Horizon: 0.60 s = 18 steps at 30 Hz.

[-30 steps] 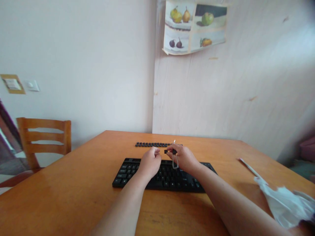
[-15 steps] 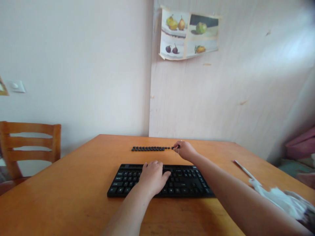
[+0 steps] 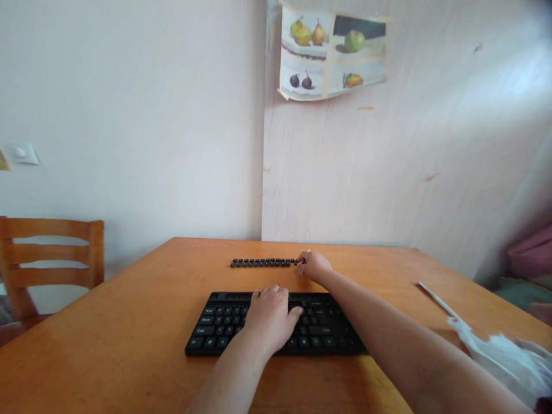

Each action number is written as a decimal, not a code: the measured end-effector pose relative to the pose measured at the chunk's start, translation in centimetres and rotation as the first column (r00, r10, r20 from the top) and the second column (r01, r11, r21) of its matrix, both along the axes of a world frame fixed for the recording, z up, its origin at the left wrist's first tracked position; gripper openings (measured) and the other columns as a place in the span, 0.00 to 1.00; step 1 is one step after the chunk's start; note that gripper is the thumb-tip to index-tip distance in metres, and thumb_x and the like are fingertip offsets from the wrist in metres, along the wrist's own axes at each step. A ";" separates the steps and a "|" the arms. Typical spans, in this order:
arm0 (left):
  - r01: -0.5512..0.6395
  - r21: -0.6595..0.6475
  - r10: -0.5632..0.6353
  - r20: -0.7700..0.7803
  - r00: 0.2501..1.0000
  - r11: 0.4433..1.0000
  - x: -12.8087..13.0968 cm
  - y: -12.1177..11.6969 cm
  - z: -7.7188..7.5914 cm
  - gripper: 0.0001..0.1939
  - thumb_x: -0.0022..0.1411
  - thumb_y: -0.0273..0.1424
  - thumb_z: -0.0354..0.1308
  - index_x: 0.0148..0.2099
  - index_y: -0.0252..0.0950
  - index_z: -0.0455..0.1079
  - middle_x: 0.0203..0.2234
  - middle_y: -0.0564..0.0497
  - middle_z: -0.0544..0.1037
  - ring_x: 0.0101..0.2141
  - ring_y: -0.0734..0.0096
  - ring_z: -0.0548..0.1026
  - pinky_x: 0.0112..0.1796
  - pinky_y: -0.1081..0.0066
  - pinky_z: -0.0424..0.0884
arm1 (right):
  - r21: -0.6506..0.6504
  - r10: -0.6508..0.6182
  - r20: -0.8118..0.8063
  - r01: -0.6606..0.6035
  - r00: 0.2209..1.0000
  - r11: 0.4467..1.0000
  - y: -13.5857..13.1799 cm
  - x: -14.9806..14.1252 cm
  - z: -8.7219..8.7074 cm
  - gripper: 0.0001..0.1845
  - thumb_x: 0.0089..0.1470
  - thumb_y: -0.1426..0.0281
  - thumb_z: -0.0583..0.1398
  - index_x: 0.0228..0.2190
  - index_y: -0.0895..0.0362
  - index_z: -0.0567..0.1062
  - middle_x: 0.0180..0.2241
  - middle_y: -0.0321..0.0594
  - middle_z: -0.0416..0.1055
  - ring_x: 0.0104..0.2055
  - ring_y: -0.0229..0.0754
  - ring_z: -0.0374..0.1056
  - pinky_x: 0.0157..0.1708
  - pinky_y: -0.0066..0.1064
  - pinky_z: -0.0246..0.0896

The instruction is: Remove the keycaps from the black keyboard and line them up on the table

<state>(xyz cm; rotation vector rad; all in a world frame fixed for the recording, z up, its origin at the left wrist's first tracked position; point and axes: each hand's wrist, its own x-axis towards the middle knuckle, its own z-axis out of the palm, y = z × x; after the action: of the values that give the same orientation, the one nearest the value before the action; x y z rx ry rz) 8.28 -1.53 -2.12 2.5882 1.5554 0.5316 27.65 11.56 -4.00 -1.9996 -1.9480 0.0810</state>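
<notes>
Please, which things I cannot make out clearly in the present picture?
All in the head view:
- What the right hand may pinch: too small, partly behind its fingers.
- Middle keys of the keyboard: under the left hand.
- Keyboard's right end: behind the right forearm.
- Markings on the small black keycaps: too small.
- Chair's left side: cut off by the edge.

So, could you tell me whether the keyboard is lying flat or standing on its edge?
Lying flat: the keyboard rests on the table with its keys facing up, and the left hand lies across it.
</notes>
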 end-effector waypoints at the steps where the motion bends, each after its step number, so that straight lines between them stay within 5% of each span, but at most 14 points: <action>1: -0.001 0.002 0.001 0.001 1.000 1.000 0.0 0.0 0.0 0.18 0.63 0.44 0.49 0.40 0.37 0.70 0.42 0.42 0.76 0.46 0.53 0.72 0.47 0.56 0.64 | 0.000 0.002 0.006 -0.002 1.000 1.000 0.1 -0.1 0.0 0.13 0.54 0.65 0.58 0.41 0.50 0.78 0.39 0.42 0.78 0.40 0.45 0.72 0.33 0.29 0.59; 18: -0.005 0.004 0.005 0.018 1.000 1.000 0.0 -0.1 -0.1 0.17 0.62 0.44 0.51 0.40 0.36 0.71 0.42 0.41 0.75 0.46 0.51 0.72 0.47 0.55 0.64 | -0.032 -0.002 0.101 0.005 0.995 0.999 0.2 -1.1 0.0 0.13 0.56 0.63 0.57 0.41 0.48 0.78 0.41 0.43 0.77 0.44 0.47 0.72 0.38 0.33 0.62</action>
<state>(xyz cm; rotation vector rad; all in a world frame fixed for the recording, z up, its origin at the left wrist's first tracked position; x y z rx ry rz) 8.32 -1.62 -2.23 2.5756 1.5572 0.5577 26.60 11.74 -4.02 -2.0641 -2.0167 0.0109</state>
